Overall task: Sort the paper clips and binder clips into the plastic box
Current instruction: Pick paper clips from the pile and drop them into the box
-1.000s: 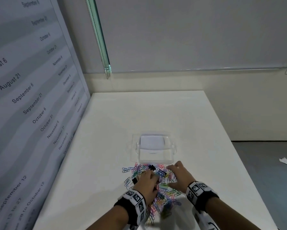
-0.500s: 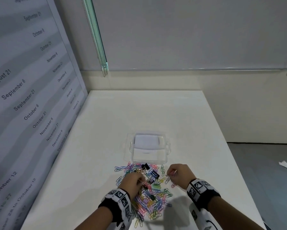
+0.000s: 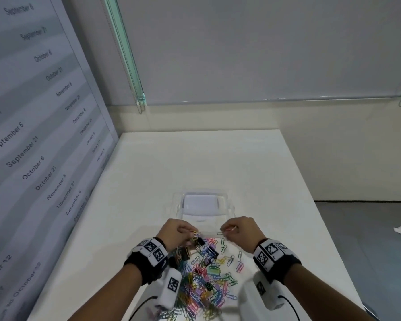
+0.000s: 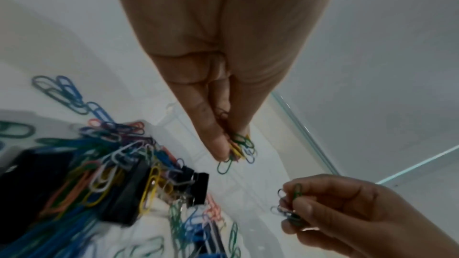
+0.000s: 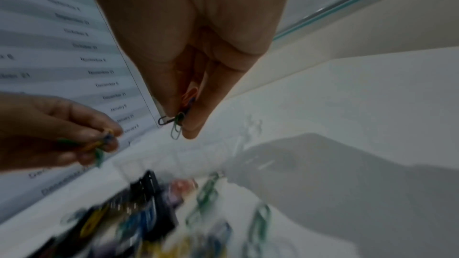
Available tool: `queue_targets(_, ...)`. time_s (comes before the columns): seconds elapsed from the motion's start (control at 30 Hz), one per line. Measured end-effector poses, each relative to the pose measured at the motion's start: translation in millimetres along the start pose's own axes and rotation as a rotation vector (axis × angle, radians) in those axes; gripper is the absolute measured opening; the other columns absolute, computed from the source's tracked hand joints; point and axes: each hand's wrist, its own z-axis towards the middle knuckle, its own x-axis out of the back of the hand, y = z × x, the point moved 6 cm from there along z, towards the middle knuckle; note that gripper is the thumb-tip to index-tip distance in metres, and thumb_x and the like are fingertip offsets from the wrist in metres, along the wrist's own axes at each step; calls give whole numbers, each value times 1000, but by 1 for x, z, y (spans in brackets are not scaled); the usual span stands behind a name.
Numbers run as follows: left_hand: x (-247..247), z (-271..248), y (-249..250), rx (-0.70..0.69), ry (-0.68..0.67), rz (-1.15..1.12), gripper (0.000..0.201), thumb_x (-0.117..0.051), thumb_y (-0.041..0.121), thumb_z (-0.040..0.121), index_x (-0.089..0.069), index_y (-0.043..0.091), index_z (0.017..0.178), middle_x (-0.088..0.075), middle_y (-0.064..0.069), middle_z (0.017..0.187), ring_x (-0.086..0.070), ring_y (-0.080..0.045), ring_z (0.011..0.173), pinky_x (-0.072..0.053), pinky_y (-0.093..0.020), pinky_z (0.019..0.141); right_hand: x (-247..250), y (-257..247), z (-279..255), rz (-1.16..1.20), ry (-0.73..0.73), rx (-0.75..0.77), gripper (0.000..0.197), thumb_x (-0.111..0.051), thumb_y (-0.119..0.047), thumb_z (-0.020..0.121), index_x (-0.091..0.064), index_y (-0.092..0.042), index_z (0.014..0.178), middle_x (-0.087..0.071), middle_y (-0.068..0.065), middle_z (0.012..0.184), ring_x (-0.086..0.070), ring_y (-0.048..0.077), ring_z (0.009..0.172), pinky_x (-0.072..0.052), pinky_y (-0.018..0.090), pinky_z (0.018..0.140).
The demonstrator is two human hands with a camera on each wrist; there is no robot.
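A: Left hand: fingers closed in a pinch on a small bunch of paper clips, green and yellow among them; the hand is held above the far left edge of the pile.

B: Right hand: likewise pinched, a few clips held at the fingertips, one green clip left dangling below.

A: Plastic box: clear, set on the white table just beyond both hands. Its contents cannot be made out.

B: Pile: coloured paper clips are mixed with black binder clips and spread on the table between the wrists and nearer the person. Both wrists are wrapped in bands with printed markers.

A: A panel printed with dates is seen along the table's left side.
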Motion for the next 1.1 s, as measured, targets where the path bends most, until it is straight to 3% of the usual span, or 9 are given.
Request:
queue_targets(0.13,9,22,8,-1,80,-83,18,-53,-11,86,-68,0,88,-62,-13,73,-61,-13,55,-55,-16,55,6,-10,20,105,-4,-22,24,-53,1,82,-68,-10,98,-67,5,85,-60,7,67,-53,21,75)
queue_targets(0.27,9,36,12,19,142,-164,24,-43,-15,88,-62,-14,104,-61,-10,77,-59,-16,66,-53,-10,53,2,-8,30,61,-31,-5,43,-39,9,84,-63,-15,110,-62,-1,99,-58,10,84,-48,21,80)
queue_targets(0.43,4,52,15,62,184,-183,27,-43,-7,92,-58,-10,114,-62,-17,98,-60,-15,74,-52,-7,56,7,4,25,81,54,-12,46,-41,10,78,-64,-21,103,-59,-5,97,-54,9,72,-46,23,73)
queue_targets(0.57,1,52,16,70,146,-70,32,-43,-1,93,-56,-1,123,-62,-15,114,-59,-17,87,-52,-14,69,11,22,7,55,57,-26,27,-50,-2,82,-66,-22,88,-64,-5,87,-51,3,65,-43,14,64)
queue_targets(0.7,4,33,23,-28,164,76,29,-46,1,92,-62,5,116,-63,-11,122,-57,-22,113,-43,-32,104,2,49,-13,-162,-64,-26,22,-57,-11,80,-63,-19,99,-58,-2,96,-49,3,78,-36,14,75)
queue_targets(0.8,-2,10,24,-89,156,140,19,-53,8,91,-66,19,99,-67,-4,105,-62,-16,89,-55,-28,83,-9,64,-27,-240,-168,-78,45,-68,-31,73,-50,-26,114,-41,-6,102,-47,9,93,-42,21,82)
queue_targets(0.9,-21,-15,6,-54,32,278,16,-53,12,90,-63,24,94,-63,3,89,-52,-5,62,-47,-14,56,-23,62,-39,-237,-220,-91,70,-76,-43,61,-43,-30,121,-34,-8,106,-43,13,100,-40,22,86)
queue_targets(0.97,-35,-28,-9,-28,-31,402,17,-60,16,86,-61,24,101,-61,3,92,-51,-5,68,-51,-21,67,-36,53,-44,-238,-242,-58,79,-79,-45,57,-41,-31,125,-33,-8,109,-42,12,101,-39,21,89)
queue_targets(1.1,-63,-47,-37,20,-108,581,68,-74,38,71,-42,28,131,-40,3,127,-44,-12,113,-42,-28,102,-59,35,-50,-214,-278,30,87,-81,-44,55,-39,-28,130,-31,-7,112,-40,12,106,-36,18,89)
